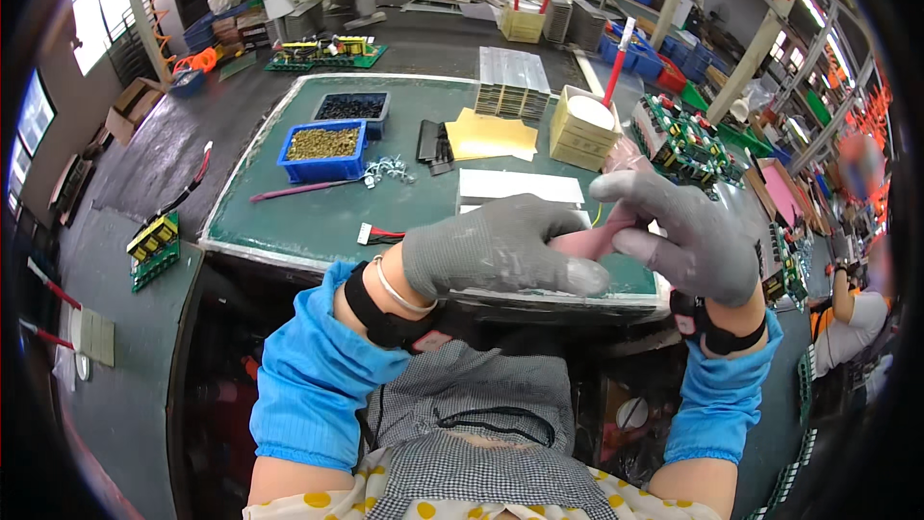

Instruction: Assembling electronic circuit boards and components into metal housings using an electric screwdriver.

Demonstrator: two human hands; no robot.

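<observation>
A soft pink piece (585,244), like a thin pad or strip, stretches between my gloved hands above the green mat's front edge. My right hand (688,236) pinches one end between thumb and fingers. The other end lies between the thumb and fingers of my left hand (491,248), partly hidden by the grey glove. Just beyond the hands are pale flat metal bars (520,187), partly covered by my left hand. A connector with red and black wires (380,234) lies beside my left wrist. A pinkish film (626,153) shows behind my right hand.
On the green mat (260,212) stand a blue tray of small brass-coloured parts (323,143), a tray of black parts (352,106), yellow sheets (492,136), stacked metal plates (513,82) and a tub with a red-handled brush (585,125). Circuit boards (685,142) sit right. A person (852,318) works far right.
</observation>
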